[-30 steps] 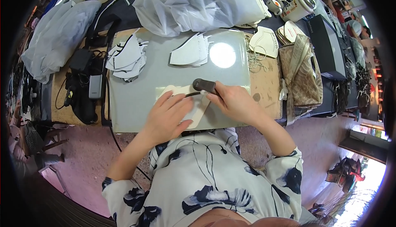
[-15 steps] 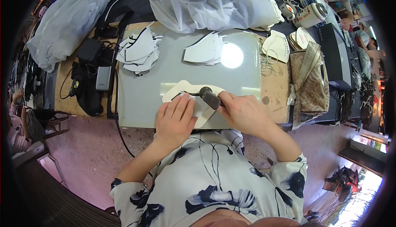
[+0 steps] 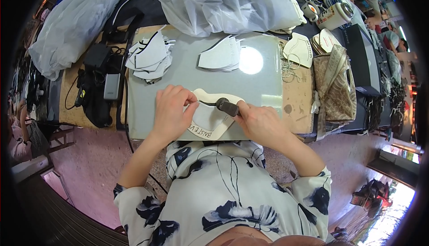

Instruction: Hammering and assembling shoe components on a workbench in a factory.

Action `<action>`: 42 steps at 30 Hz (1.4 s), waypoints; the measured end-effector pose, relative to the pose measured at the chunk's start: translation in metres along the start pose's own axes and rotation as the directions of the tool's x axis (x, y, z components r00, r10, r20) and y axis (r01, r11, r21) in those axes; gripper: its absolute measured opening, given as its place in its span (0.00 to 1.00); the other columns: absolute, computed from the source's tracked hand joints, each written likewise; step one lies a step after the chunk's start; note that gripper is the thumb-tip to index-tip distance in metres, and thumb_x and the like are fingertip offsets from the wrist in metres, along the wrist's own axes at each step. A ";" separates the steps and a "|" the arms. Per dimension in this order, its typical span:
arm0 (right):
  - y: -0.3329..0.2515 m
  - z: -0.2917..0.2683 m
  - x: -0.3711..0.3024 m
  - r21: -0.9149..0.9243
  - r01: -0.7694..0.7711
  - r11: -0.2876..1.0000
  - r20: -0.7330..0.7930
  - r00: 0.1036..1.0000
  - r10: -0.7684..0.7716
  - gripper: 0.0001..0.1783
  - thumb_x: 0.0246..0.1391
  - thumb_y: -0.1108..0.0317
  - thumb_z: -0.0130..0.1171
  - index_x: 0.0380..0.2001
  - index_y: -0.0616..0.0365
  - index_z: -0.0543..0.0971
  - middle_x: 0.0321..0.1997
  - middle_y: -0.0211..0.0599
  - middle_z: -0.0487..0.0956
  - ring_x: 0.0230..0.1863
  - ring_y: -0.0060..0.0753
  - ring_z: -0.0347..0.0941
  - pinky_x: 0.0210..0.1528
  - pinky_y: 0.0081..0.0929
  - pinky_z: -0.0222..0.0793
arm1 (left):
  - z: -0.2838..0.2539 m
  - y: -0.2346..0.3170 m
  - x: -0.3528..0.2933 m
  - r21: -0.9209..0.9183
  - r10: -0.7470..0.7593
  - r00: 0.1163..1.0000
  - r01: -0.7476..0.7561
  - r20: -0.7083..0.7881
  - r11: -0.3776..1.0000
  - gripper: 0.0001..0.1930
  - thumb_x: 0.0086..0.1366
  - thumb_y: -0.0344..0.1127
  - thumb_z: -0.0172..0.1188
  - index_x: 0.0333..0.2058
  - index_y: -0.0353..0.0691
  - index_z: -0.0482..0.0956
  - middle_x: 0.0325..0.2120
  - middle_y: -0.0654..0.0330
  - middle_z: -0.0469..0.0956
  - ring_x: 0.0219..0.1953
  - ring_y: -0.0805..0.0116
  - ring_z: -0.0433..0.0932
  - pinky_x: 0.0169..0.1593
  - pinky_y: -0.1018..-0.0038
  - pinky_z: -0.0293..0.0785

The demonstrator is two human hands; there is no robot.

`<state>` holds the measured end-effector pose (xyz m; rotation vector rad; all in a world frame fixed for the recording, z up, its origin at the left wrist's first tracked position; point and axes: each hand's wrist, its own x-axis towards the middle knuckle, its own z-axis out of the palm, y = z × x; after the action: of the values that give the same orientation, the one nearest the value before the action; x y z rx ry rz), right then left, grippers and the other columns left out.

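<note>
A cream shoe-part template (image 3: 220,134) with lettering lies at the near edge of the grey work plate (image 3: 178,74). On it lies a smaller white piece (image 3: 206,116) with a black strip along its upper edge. My left hand (image 3: 173,109) pinches the upper left corner of the white piece between thumb and forefinger. My right hand (image 3: 259,118) grips what looks like a small hammer (image 3: 229,107); its dark head hangs over the template's right half, and its handle is mostly hidden by the fingers. Whether the head touches the piece, I cannot tell.
Two stacks of white cut pieces (image 3: 149,58) (image 3: 220,56) sit farther back on the plate. Behind them is a large plastic bag (image 3: 228,4). At right are templates (image 3: 298,49), string and a patterned pouch (image 3: 334,85); at left, a power bank (image 3: 111,87) and cables.
My left hand has lifted from lying flat on the white piece and shifted up and left, its fingertips now pinched at the corner. The hammer in my right hand has barely moved.
</note>
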<state>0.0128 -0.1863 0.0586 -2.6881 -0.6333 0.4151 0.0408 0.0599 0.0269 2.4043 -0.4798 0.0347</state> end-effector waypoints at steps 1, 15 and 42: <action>0.001 0.002 -0.001 0.005 0.003 1.000 -0.011 1.000 -0.002 0.16 0.63 0.58 0.53 0.33 0.61 0.68 0.23 0.45 0.78 0.22 0.48 0.77 0.23 0.41 0.70 | -0.001 0.000 0.003 0.007 -0.014 0.999 0.014 0.038 1.000 0.04 0.54 0.29 0.64 0.28 0.41 0.76 0.26 0.64 0.73 0.35 0.62 0.71 0.42 0.66 0.60; 0.003 0.006 -0.004 0.070 0.002 0.998 -0.038 0.999 0.001 0.14 0.60 0.61 0.55 0.34 0.61 0.67 0.22 0.45 0.78 0.22 0.50 0.76 0.23 0.42 0.69 | 0.005 0.007 0.004 0.294 0.278 0.960 -0.271 0.020 0.917 0.05 0.55 0.28 0.60 0.29 0.38 0.73 0.27 0.57 0.70 0.34 0.57 0.70 0.40 0.63 0.62; 0.004 0.012 -0.005 0.082 0.030 0.996 -0.091 0.996 -0.022 0.14 0.60 0.60 0.55 0.34 0.60 0.68 0.23 0.44 0.78 0.23 0.49 0.76 0.22 0.41 0.69 | -0.014 0.014 0.018 -0.115 -0.280 0.925 0.317 0.255 0.941 0.05 0.60 0.28 0.59 0.33 0.33 0.76 0.24 0.54 0.77 0.26 0.62 0.79 0.31 0.68 0.73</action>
<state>0.0058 -0.1885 0.0469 -2.6004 -0.6108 0.3040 0.0539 0.0527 0.0492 2.3120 -0.2049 -0.4135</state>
